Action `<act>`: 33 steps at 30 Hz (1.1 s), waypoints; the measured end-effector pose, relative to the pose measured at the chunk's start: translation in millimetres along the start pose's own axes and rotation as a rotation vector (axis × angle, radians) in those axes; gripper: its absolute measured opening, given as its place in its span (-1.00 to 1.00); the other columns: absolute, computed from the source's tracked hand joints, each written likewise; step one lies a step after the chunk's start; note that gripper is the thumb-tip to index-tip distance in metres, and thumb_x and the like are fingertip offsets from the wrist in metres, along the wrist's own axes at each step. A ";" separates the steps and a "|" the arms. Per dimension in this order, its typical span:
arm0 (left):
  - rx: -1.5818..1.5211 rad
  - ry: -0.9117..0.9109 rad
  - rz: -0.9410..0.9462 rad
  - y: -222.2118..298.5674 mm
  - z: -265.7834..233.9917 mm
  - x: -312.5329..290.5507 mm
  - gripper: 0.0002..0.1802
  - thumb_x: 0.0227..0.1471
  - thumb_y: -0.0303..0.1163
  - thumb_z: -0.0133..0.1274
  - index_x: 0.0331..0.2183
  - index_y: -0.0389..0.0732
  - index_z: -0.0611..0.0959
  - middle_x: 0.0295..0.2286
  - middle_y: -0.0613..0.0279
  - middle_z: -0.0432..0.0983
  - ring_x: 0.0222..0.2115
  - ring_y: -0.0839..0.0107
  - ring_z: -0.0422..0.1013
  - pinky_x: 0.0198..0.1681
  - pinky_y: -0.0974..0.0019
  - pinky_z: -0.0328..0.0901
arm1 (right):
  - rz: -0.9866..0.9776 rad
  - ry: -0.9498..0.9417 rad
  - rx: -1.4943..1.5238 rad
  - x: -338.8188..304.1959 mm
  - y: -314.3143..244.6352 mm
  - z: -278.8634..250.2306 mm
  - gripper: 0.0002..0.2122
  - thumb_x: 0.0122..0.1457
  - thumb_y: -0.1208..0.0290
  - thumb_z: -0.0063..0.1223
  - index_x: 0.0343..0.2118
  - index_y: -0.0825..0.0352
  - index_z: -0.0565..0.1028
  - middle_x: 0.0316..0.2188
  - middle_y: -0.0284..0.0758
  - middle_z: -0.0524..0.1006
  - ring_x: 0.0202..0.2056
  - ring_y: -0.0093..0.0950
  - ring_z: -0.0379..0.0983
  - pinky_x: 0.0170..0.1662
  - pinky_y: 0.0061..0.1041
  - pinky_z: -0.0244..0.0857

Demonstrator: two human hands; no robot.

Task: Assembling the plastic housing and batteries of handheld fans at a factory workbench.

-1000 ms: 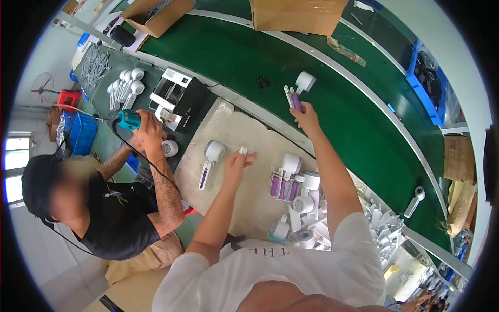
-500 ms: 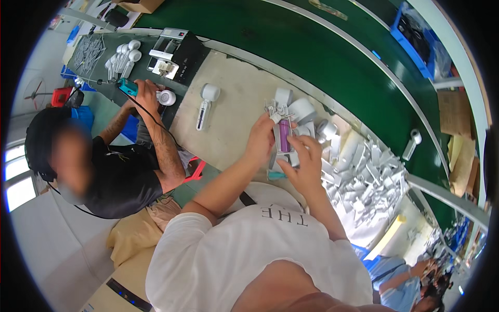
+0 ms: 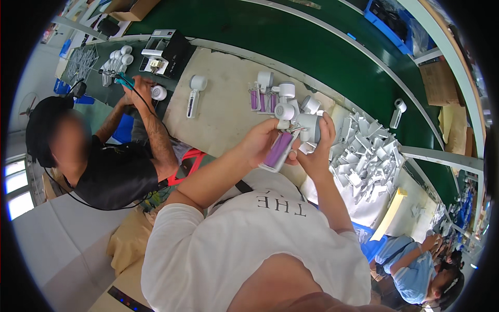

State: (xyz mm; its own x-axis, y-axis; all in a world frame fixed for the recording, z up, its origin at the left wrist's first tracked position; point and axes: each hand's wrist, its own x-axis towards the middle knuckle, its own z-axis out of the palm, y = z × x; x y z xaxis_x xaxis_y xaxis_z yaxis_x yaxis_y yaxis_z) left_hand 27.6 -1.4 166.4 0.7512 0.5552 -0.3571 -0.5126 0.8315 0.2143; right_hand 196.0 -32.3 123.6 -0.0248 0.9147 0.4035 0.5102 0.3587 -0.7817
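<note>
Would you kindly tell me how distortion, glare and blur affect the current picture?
Head view throughout: fisheye distortion bows the green belt; the window glares white; blur hides the face of the left co-worker; the held device looks fairly sharp.

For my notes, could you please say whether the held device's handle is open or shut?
The handle is open: its purple cylinder shows uncovered.

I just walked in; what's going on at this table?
The person's left hand and right hand hold a white round-headed unit, its handle open over a purple cylinder. Similar units lie just beyond; another lies apart to the left. White plastic parts are heaped to the right. At left, a co-worker holds a teal power tool.
</note>
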 end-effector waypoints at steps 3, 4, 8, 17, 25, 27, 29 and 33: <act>0.173 0.094 0.009 -2.4 1.0 -3.1 -0.66 -0.02 -0.21 -0.24 -0.27 -0.24 0.44 -0.49 0.11 0.44 -0.56 0.28 0.42 -0.56 0.28 0.33 | -0.052 0.154 -0.153 -2.0 -6.1 1.3 -0.21 -0.38 0.57 0.27 0.02 0.27 0.10 -0.02 -0.16 0.13 0.02 -0.22 0.08 -0.01 -0.33 0.10; 0.172 0.095 0.008 -2.0 3.2 -3.1 -0.66 -0.02 -0.21 -0.24 -0.27 -0.24 0.44 -0.49 0.11 0.44 -0.56 0.28 0.42 -0.56 0.28 0.33 | 0.051 0.061 -0.067 -0.7 -4.3 -5.3 -0.26 -0.36 0.58 0.24 -0.01 0.27 0.13 -0.06 -0.17 0.20 -0.01 -0.25 0.15 -0.03 -0.36 0.13; 0.477 0.200 0.149 4.9 1.3 -0.4 -0.74 -0.03 -0.33 -0.21 -0.31 -0.27 0.43 -0.48 0.13 0.45 -0.54 0.35 0.42 -0.58 0.38 0.32 | -0.125 -0.089 -0.217 12.8 4.3 -47.2 -0.42 -0.35 0.60 0.17 -0.12 0.26 0.28 -0.14 -0.21 0.35 -0.12 -0.25 0.31 -0.11 -0.39 0.26; 0.932 0.134 0.188 0.7 -3.0 3.7 -0.79 -0.11 -0.48 -0.14 -0.33 -0.28 0.43 -0.50 0.20 0.44 -0.55 0.51 0.39 -0.49 0.47 0.29 | -0.322 -0.110 -0.446 20.7 -8.5 -69.9 -0.42 -0.42 0.57 0.21 -0.15 0.23 0.38 -0.17 -0.31 0.38 -0.21 -0.37 0.37 -0.25 -0.48 0.36; 1.535 0.186 0.372 0.3 -2.9 8.4 -0.73 -0.22 -0.42 -0.02 -0.36 -0.28 0.45 -0.64 0.19 0.43 -0.66 0.54 0.33 -0.58 0.45 0.24 | -0.275 -0.144 -0.487 19.4 -26.5 -75.6 -0.40 -0.40 0.59 0.20 -0.12 0.22 0.35 -0.19 -0.28 0.38 -0.22 -0.32 0.37 -0.21 -0.44 0.33; 1.592 0.188 0.305 7.9 4.8 11.4 -0.71 -0.25 -0.38 0.00 -0.37 -0.27 0.45 -0.67 0.15 0.41 -0.68 0.49 0.34 -0.59 0.42 0.23 | -0.161 -0.264 -0.362 23.6 -30.4 -82.7 -0.41 -0.34 0.57 0.21 -0.10 0.24 0.34 -0.18 -0.24 0.37 -0.19 -0.28 0.34 -0.15 -0.42 0.27; 1.651 0.177 0.234 8.4 7.0 16.4 -0.68 -0.28 -0.35 0.02 -0.37 -0.27 0.46 -0.70 0.11 0.39 -0.70 0.44 0.34 -0.61 0.38 0.23 | -0.070 -0.368 -0.190 32.2 -32.7 -89.9 -0.42 -0.33 0.54 0.22 -0.09 0.27 0.33 -0.18 -0.21 0.36 -0.16 -0.27 0.32 -0.11 -0.41 0.22; 1.862 0.096 0.198 -4.9 -12.0 18.8 -0.66 -0.25 -0.30 0.00 -0.40 -0.35 0.42 -0.61 -0.03 0.42 -0.57 0.07 0.38 -0.49 0.16 0.26 | 0.070 -0.702 0.119 46.2 -12.5 -79.5 -0.48 -0.19 0.46 0.18 -0.06 0.25 0.33 -0.15 -0.19 0.32 -0.10 -0.28 0.25 -0.07 -0.44 0.14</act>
State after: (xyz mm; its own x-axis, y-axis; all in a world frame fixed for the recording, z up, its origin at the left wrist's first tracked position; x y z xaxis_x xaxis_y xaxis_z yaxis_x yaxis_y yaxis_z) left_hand 39.2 4.7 147.7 0.6887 0.6858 -0.2353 0.5225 -0.2444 0.8169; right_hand 256.9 -9.3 189.8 -0.5635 0.8259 -0.0196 0.4347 0.2763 -0.8571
